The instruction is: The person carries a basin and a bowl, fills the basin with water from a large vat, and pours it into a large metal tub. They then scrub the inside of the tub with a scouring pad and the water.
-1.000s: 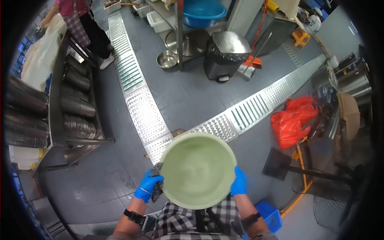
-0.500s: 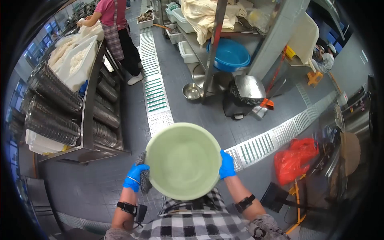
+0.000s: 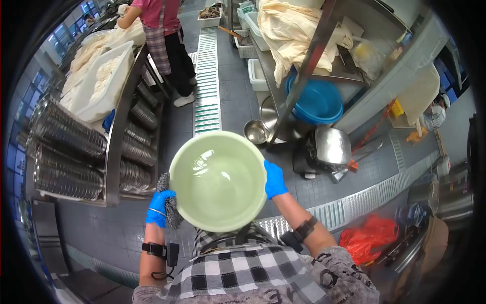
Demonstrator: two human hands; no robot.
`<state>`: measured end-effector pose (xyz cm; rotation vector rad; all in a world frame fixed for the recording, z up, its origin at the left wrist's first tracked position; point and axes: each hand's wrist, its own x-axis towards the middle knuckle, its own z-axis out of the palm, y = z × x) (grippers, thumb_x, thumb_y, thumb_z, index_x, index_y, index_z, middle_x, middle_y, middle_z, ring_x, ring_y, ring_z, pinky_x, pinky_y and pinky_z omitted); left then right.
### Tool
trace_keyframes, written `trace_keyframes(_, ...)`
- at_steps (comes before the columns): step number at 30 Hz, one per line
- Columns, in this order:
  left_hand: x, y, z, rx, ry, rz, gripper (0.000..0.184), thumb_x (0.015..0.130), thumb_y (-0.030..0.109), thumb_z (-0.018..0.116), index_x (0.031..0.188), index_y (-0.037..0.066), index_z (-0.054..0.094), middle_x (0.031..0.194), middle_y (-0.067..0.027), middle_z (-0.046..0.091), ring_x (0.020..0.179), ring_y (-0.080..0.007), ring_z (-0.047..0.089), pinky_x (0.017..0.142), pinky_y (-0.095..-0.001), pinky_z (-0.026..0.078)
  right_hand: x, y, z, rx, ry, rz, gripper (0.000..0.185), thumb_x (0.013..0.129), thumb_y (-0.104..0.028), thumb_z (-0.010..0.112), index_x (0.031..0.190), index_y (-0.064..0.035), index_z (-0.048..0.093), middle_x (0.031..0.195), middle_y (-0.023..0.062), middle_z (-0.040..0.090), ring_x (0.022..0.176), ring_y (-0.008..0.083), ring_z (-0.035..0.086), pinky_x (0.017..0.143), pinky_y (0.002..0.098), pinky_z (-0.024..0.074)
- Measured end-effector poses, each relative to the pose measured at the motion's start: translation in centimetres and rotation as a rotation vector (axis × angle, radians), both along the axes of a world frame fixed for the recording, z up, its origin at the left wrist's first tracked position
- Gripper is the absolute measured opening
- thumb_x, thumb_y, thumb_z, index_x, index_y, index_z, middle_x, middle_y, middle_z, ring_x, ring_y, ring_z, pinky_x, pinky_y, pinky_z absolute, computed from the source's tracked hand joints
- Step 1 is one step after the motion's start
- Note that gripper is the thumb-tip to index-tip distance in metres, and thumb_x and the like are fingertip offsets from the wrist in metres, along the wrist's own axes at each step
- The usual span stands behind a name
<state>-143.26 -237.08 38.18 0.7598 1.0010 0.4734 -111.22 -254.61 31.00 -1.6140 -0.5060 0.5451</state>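
Note:
A pale green basin [image 3: 218, 213] is held up in front of my checked apron. Light glints on what looks like water inside it. My left hand [image 3: 158, 206], in a blue glove, grips the basin's left rim and also has a grey rag or scrubber [image 3: 170, 215] pressed against the basin's side. On the opposite rim, my right hand [image 3: 275, 180], also blue-gloved, is closed on the edge. The fingertips of both hands are partly hidden by the basin.
Stacked metal steamers [image 3: 68, 175] fill the rack at left, beside a co-worker [image 3: 169, 50]. A drain grate [image 3: 206, 81] runs ahead along the floor. At right stand a steel bowl [image 3: 256, 133], a bin [image 3: 324, 149], a blue basin [image 3: 321, 104] and a red bag [image 3: 369, 235].
My view has shifted forward and turned, bringing the shelf and bin lower and more to the right. The basin stays in both hands, now further left and higher in view.

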Motion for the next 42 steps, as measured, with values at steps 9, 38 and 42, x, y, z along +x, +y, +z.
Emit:
trace_keyframes(9,8.4,13.1,3.2,-0.008,-0.147,-0.055,0.056,0.062,-0.003,0.048,0.116,0.007,0.041,0.093,-0.0083,0.054,0.077,-0.0194,0.055,0.066,-0.0277,0.046,4.8,12.7,4.2,0.195,0.471,-0.195,0.026,0.080,-0.022,0.047,0.070,-0.0003,0.055,0.068,0.0077,0.057,0.057,0.0148,0.052,0.051,0.0297,0.0415)
trace_keyframes(38,39.4,53.4,5.4,0.091,0.031,-0.079,0.045,0.064,0.003,0.052,0.109,0.006,0.047,0.075,-0.0052,0.056,0.056,-0.0111,0.051,0.050,-0.0218,0.042,38.5,53.4,4.8,0.163,0.656,-0.094,0.031,0.081,-0.021,0.043,0.099,0.0026,0.051,0.093,0.0134,0.056,0.083,0.0243,0.055,0.074,0.0364,0.0451)
trace_keyframes(42,44.3,61.1,5.2,0.130,-0.025,-0.133,0.036,0.065,0.003,0.053,0.101,0.002,0.051,0.072,-0.0052,0.056,0.058,-0.0115,0.052,0.052,-0.0228,0.043,42.9,58.9,5.3,0.223,0.648,-0.100,0.031,0.081,-0.021,0.044,0.100,0.0026,0.050,0.096,0.0139,0.055,0.085,0.0244,0.054,0.076,0.0370,0.0435)
